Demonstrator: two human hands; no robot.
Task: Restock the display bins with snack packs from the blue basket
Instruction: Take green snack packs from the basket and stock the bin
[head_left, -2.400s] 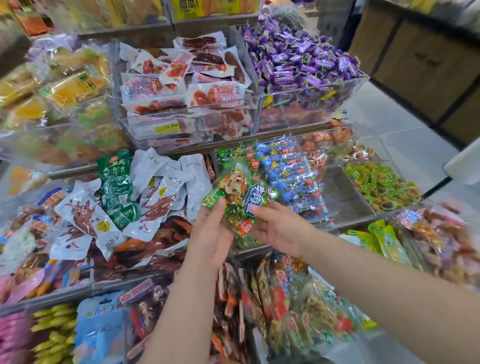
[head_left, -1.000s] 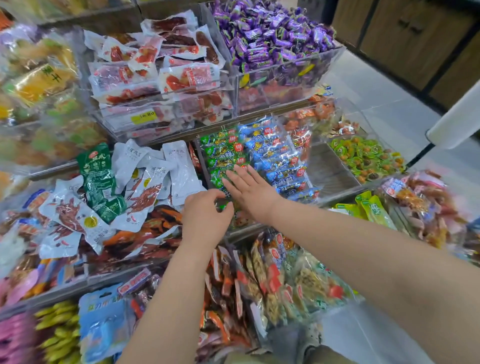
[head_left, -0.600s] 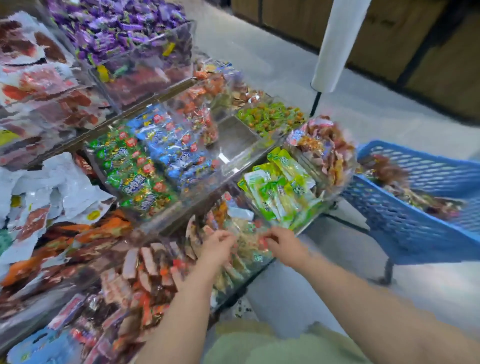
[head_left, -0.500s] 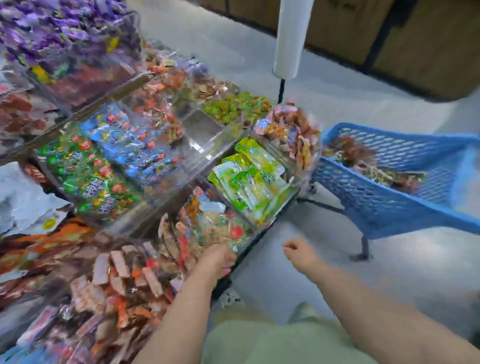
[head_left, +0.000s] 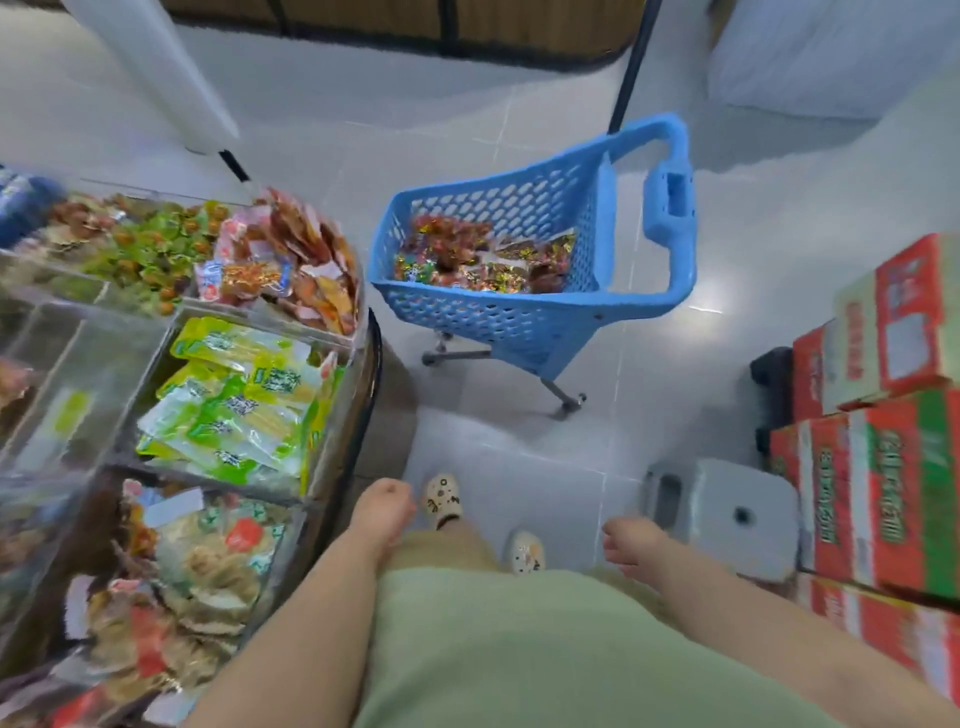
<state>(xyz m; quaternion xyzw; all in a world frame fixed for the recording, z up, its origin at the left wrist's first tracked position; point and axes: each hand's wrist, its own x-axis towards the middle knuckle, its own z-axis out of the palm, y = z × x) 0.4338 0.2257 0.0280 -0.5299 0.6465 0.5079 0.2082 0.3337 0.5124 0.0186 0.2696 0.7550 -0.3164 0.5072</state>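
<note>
The blue basket (head_left: 519, 322) stands on wheels on the grey floor ahead of me, with mixed snack packs (head_left: 483, 260) lying in its bottom. The clear display bins (head_left: 156, 364) are at my left, holding green-yellow packs (head_left: 244, 400), orange-red packs (head_left: 291, 260) and tan packs (head_left: 208, 561). My left hand (head_left: 384, 509) hangs low by the bins' corner, curled, with nothing in it. My right hand (head_left: 631, 540) is low on the right, fingers loosely bent, holding nothing. Both hands are well short of the basket.
Red and green cartons (head_left: 883, 441) are stacked at the right. A grey plastic stool (head_left: 727, 519) sits in front of them. A white post (head_left: 156, 73) and a black pole (head_left: 634, 62) stand behind. My feet (head_left: 441, 501) are on the floor between bins and stool.
I put the green snack packs into a bin, then turned right and down. Both hands came off the bins and dropped to my sides. The basket is now straight ahead.
</note>
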